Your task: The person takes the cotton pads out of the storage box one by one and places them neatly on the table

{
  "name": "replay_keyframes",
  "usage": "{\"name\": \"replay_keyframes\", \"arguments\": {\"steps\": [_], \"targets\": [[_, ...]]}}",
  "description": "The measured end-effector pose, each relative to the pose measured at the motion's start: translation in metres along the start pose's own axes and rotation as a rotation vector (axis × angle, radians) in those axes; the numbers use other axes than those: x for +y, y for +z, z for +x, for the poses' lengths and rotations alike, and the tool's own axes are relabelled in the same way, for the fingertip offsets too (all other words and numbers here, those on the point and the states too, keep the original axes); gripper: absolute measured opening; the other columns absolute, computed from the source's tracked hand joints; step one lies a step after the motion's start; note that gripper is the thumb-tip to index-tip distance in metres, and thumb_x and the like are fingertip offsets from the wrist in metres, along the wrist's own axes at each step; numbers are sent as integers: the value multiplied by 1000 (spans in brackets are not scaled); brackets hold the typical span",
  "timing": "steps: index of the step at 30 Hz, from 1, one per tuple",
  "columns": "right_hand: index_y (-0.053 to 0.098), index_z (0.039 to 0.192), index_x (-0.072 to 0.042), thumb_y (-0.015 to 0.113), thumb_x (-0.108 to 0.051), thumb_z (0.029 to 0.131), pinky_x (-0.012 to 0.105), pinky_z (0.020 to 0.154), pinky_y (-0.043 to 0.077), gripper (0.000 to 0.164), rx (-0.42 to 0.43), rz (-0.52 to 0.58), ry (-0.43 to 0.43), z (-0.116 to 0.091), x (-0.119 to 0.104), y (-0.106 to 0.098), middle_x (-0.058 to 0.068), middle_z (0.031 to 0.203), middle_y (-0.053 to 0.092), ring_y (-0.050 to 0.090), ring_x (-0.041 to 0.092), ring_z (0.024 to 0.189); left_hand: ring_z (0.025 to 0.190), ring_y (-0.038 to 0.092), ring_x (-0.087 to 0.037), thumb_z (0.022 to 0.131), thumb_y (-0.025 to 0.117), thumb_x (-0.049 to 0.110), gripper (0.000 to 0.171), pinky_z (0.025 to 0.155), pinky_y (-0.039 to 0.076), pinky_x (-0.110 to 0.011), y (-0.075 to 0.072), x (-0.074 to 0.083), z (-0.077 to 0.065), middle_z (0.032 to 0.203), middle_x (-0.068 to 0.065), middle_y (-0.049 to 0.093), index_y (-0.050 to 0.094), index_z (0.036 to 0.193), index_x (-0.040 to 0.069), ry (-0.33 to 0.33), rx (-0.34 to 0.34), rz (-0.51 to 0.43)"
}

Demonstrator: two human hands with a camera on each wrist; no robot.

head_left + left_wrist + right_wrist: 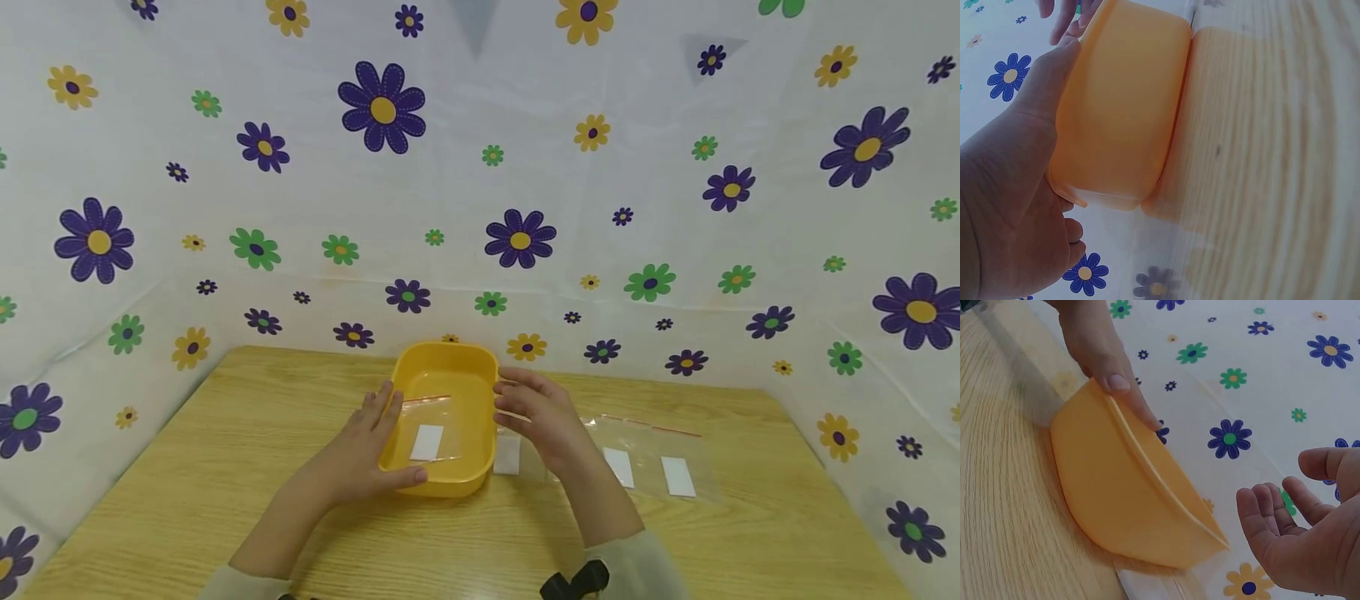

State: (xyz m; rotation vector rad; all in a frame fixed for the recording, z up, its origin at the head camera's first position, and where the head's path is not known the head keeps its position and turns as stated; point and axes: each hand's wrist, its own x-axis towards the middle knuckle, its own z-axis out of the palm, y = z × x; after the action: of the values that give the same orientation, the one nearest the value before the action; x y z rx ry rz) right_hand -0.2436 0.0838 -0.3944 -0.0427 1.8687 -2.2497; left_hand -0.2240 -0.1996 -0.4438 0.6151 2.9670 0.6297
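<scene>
A yellow plastic basin (pixel 474 417) stands on the table. My left hand (pixel 356 458) holds its near left corner, fingers along the left rim and thumb on the near rim; in the left wrist view the thumb (pixel 1044 78) lies along the edge. My right hand (pixel 543 417) is by the right rim, and in the right wrist view this hand (pixel 1310 537) is apart from the basin (pixel 1116 494), fingers loosely bent and holding nothing. Inside the basin lies a clear zip bag (pixel 442 417) with a red strip and a white card (pixel 427 442).
Right of the basin, clear zip bags (pixel 641 437) lie on the wooden table (pixel 225 433), with white cards (pixel 678 477) in them. My right forearm partly covers them. A flower-patterned cloth (pixel 450 192) hangs behind the table and on both sides.
</scene>
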Motion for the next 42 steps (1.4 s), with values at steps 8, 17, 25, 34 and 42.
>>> {"name": "replay_keyframes", "arguments": {"steps": [8, 17, 25, 34, 42], "targets": [[56, 136, -5, 57, -12, 100, 38, 95, 56, 36, -56, 7, 34, 4, -3, 20, 16, 125, 60, 62, 24, 103, 152, 1, -44, 81, 59, 78, 118, 121, 12, -60, 0, 0, -1, 168, -14, -4, 10, 160, 5, -13, -2, -7], [56, 135, -4, 59, -17, 100, 40, 100, 53, 38, -90, 6, 80, 13, 6, 38, 14, 125, 58, 62, 21, 101, 152, 2, -45, 80, 59, 78, 118, 120, 14, -61, 1, -1, -2, 168, -15, -3, 9, 160, 7, -9, 8, -7], [55, 137, -6, 57, -25, 102, 42, 106, 48, 40, -62, 7, 144, 17, 16, 50, 13, 124, 58, 61, 22, 107, 152, 3, -44, 80, 58, 79, 119, 119, 16, -61, 0, 0, -1, 168, -15, -2, 9, 160, 7, -9, 2, -2], [47, 142, -3, 56, -38, 101, 54, 115, 35, 55, -57, 36, 157, 21, 28, 65, 22, 142, 44, 44, 39, 130, 152, 3, -44, 80, 60, 78, 119, 120, 14, -61, -1, 0, -2, 168, -14, -2, 12, 160, 4, -17, -2, -6], [45, 144, -1, 51, -38, 103, 56, 115, 30, 56, -31, 28, 119, 27, 37, 71, 24, 143, 39, 37, 42, 134, 152, 4, -44, 81, 61, 76, 117, 120, 15, -61, -1, 2, -1, 168, -15, -1, 13, 160, 4, -2, 12, -5]]}}
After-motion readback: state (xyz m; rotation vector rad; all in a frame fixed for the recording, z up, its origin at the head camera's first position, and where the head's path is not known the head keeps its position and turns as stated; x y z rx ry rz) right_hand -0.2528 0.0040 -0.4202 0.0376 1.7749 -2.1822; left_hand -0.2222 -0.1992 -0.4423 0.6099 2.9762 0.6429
